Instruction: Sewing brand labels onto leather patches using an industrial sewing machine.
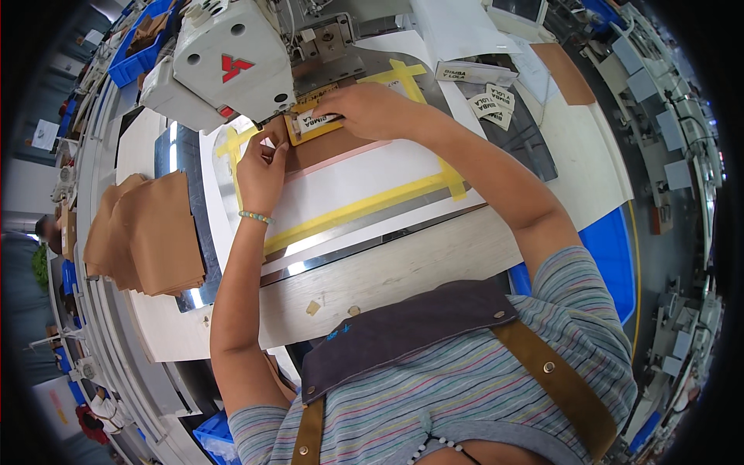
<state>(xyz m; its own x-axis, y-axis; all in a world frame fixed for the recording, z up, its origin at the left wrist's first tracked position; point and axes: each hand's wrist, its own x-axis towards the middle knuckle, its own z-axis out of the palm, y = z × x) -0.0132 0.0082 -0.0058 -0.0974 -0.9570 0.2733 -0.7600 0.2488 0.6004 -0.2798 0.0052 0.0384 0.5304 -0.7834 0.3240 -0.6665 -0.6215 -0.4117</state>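
Note:
My left hand [262, 172], a beaded bracelet at its wrist, is beside the left edge of a yellow frame [311, 136]. Its fingers are curled together in a pinch, and whatever they hold is too small to make out. Inside the frame lies a white printed label [308, 122]. My right hand [358, 108] reaches over from the right, its fingers closed at the label's right end and partly hiding it. Under the frame lies a brown panel [345, 147], bordered below by a pink strip, on a white sheet [360, 182] edged with yellow tape. The sewing machine's white head [232, 70] looms just above my left hand.
Brown panels [151, 232] are stacked at the left. Loose white labels [494, 105] lie at the right, below a small white box [475, 74]. Blue bins [612, 263] stand beyond the table's right edge and at the far left. Small scraps [313, 308] lie near the front edge.

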